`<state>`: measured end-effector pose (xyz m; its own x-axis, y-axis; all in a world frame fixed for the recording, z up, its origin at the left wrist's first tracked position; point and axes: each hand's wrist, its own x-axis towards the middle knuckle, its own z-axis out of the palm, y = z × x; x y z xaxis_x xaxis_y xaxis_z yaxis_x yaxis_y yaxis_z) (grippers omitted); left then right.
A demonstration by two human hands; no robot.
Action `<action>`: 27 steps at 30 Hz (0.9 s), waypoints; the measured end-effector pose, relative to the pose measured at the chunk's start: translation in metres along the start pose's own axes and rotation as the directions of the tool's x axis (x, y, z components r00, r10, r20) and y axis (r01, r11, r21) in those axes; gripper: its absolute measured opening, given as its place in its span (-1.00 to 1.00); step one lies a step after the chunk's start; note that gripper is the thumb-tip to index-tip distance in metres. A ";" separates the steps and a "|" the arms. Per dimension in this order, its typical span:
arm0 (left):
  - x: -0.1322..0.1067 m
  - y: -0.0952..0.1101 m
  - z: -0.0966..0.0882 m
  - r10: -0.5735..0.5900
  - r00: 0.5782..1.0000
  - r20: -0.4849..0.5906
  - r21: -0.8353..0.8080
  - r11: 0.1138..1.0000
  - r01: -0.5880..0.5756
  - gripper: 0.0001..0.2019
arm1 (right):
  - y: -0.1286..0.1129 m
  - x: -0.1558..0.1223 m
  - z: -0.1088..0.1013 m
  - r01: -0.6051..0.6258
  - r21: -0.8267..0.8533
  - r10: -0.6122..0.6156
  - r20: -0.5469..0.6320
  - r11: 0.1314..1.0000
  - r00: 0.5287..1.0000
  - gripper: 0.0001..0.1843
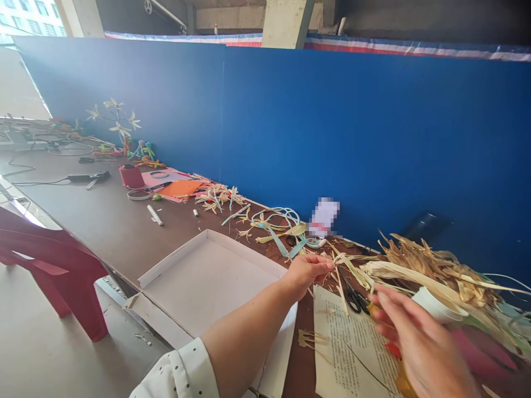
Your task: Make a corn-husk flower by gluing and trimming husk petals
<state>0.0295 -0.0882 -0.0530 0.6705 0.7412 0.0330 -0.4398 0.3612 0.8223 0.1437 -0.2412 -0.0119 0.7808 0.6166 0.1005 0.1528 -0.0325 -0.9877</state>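
Observation:
My left hand (311,272) is closed in a pinch over the middle of the table, at the end of a pale corn husk strip (352,266). The strip slants down to my right hand (418,337), whose thumb and fingers are pinched at its other end; motion blurs that hand a little. Black-handled scissors (354,301) lie between the hands, partly hidden. Under the right hand is a printed sheet (342,342), with small husk scraps on it. A heap of dried corn husks (448,265) lies beyond the right hand.
A white cardboard tray (232,271) lies left of the hands. A white cup (440,305) is tipped near the husks. Husk flowers (218,196), blue cord (286,215), orange paper (181,189) and a red spool (131,176) line a blue partition (352,138). A red chair (78,276) stands at left.

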 end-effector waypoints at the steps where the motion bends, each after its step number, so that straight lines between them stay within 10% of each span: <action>1: 0.000 0.000 0.000 0.005 1.000 -0.001 0.001 1.000 -0.005 -0.55 | -0.003 0.002 0.020 -0.111 0.098 0.108 0.042 0.989 0.993 -0.47; 8: 0.002 0.002 -0.002 0.014 0.998 -0.054 -0.006 1.000 -0.014 -0.55 | 0.008 0.018 0.087 -0.321 0.371 0.310 0.091 0.871 0.947 -0.50; 27: 0.001 0.001 0.003 -0.017 0.997 -0.071 0.125 0.992 0.026 -0.49 | 0.017 0.023 0.091 -0.146 0.279 0.204 -0.193 0.949 0.960 -0.66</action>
<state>0.0310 -0.0886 -0.0504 0.6339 0.7732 -0.0213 -0.3444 0.3068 0.8873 0.1091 -0.1559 -0.0371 0.8975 0.4332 -0.0821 -0.1377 0.0985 -0.9856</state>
